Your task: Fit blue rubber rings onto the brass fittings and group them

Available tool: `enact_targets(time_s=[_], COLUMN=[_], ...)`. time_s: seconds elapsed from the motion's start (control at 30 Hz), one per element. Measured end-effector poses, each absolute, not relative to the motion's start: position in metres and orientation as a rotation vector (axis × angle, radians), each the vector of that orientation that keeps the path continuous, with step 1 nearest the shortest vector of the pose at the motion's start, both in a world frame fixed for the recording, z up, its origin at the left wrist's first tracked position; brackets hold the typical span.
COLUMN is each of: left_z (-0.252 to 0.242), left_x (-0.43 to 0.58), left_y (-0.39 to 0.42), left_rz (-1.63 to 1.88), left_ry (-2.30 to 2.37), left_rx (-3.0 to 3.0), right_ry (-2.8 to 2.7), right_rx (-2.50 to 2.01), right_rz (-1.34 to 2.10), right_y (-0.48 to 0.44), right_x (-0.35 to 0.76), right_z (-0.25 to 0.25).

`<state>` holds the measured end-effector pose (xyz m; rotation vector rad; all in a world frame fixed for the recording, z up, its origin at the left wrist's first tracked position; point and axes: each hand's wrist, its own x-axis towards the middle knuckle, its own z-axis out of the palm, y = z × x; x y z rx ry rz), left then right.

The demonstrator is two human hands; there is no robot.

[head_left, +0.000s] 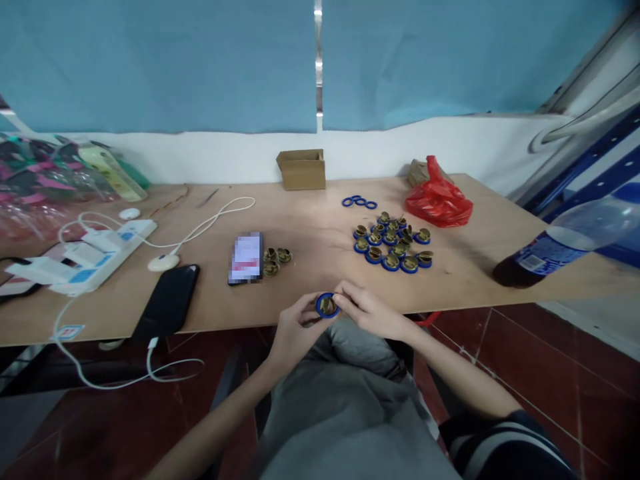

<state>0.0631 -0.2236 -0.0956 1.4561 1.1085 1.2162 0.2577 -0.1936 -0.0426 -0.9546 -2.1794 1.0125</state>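
Observation:
Over the table's front edge, my left hand (296, 332) grips a round brass-coloured metal piece with a blue ring (327, 306) around it. My right hand (369, 311) pinches the same piece at its right rim, thumb and fingers closed on it. To the right on the table lies a pile of similar brass pieces in blue rings (391, 244). A few loose blue rings (358, 201) lie behind that pile. Left of centre, several brass pieces without blue rings (273, 261) sit beside a phone with a lit screen (246, 259).
A small cardboard box (302, 171) stands by the wall. At right are a red plastic bag (440, 200) and a tilted-looking cola bottle (555, 243). On the left lie a dark phone (167, 301) on a cable, a white power strip (107, 257) and several plastic bottles (45, 187).

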Motion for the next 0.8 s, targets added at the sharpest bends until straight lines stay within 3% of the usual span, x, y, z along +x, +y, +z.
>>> enact_targets(time_s=[0.33, 0.8], left_z=[-0.084, -0.072], left_x=[0.07, 0.068], left_y=[-0.227, -0.235], left_rz=[1.097, 1.135], left_ry=[0.79, 0.805], left_rx=[1.301, 1.197], right_ry=[-2.061, -2.033], right_rx=[-1.061, -1.061], right_rz=[0.985, 0.895], right_y=[-0.2, -0.209], right_x=[0.275, 0.27], right_z=[-0.053, -0.061])
